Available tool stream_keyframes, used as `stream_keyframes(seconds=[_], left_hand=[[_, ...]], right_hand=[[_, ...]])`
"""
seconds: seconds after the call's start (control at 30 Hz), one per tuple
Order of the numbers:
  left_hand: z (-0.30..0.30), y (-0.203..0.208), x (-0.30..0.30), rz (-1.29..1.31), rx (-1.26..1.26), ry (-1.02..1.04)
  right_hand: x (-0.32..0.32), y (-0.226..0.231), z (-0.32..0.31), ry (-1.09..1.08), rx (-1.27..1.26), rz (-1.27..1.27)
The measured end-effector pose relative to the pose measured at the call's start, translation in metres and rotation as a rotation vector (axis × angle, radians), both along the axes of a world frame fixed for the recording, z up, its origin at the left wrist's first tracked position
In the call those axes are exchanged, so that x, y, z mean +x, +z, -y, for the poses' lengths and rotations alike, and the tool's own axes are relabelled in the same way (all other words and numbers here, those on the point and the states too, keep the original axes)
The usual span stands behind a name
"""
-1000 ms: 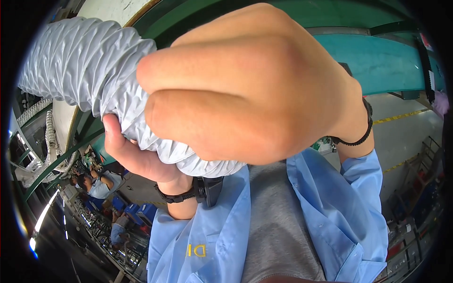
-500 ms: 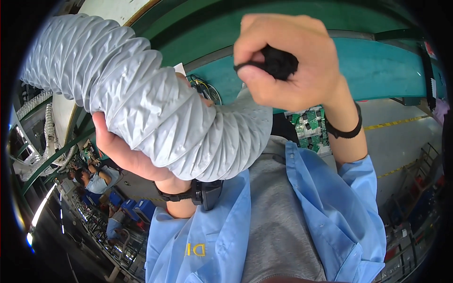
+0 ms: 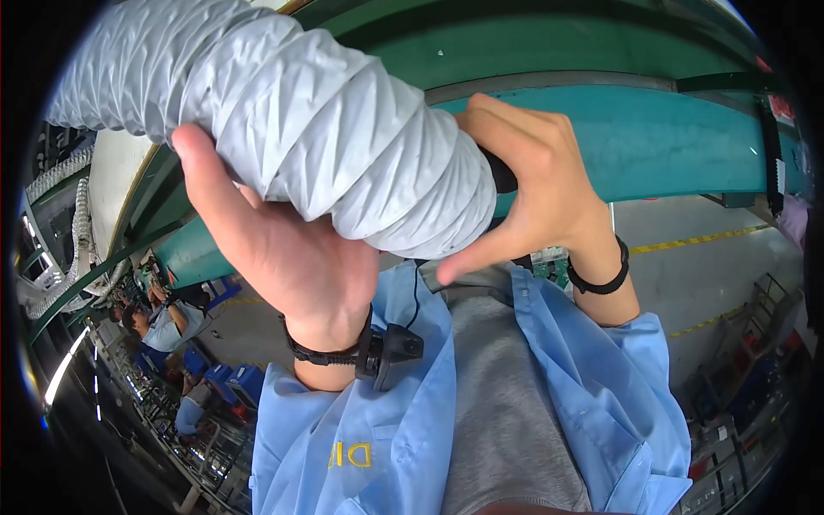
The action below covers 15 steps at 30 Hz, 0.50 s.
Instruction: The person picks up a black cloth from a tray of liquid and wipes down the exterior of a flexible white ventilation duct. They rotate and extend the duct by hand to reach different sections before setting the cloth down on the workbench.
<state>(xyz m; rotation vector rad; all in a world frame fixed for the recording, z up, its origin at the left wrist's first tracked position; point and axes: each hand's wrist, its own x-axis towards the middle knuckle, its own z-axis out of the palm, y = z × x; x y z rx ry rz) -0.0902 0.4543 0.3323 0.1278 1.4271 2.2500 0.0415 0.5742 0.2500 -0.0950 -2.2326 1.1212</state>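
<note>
A wide, light grey flexible duct hose (image 3: 335, 129) with wrinkled ribs runs from the upper left to the middle. My left hand (image 3: 283, 249) supports it from below, thumb up along its near side and other fingers mostly hidden behind it. At the hose's right end, my right hand (image 3: 549, 184) curves round the rim, thumb below and fingers above. Dark black material (image 3: 501, 175) shows between that palm and the hose end; its kind cannot be made out.
A teal surface (image 3: 678, 146) with a green frame spans the far side. Circuit boards (image 3: 551, 266) peek out beneath my right wrist. On the left, people in blue (image 3: 167, 326) work at benches near blue bins (image 3: 245, 382). Yellow floor tape (image 3: 695, 240) lies at right.
The hose end has straightened and risen toward the right. My right hand has come down from a fist round black material to grasp the hose end. My left hand has moved up with the hose.
</note>
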Motion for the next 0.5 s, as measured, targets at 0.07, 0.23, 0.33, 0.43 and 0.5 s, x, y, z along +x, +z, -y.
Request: stream_keyframes(seconds=[0.07,0.23,0.33,0.43,0.5], left_hand=[[-0.004,0.006,0.0,-0.017,0.035,-0.01],[-0.004,0.002,-0.002,-0.047,0.122,-0.134],[-0.003,-0.002,-0.005,-0.074,0.189,-0.259],[-0.001,-0.005,-0.011,-0.108,0.254,-0.388],[0.001,-0.006,-0.016,-0.135,0.299,-0.475]], right_hand=[[0.0,0.001,0.002,-0.051,0.033,0.05],[0.004,-0.016,-0.003,0.026,-0.063,0.038],[0.009,-0.02,-0.005,0.069,-0.118,0.075],[0.011,-0.021,-0.006,0.112,-0.146,0.078],[0.013,-0.024,-0.01,0.15,-0.156,0.085]])
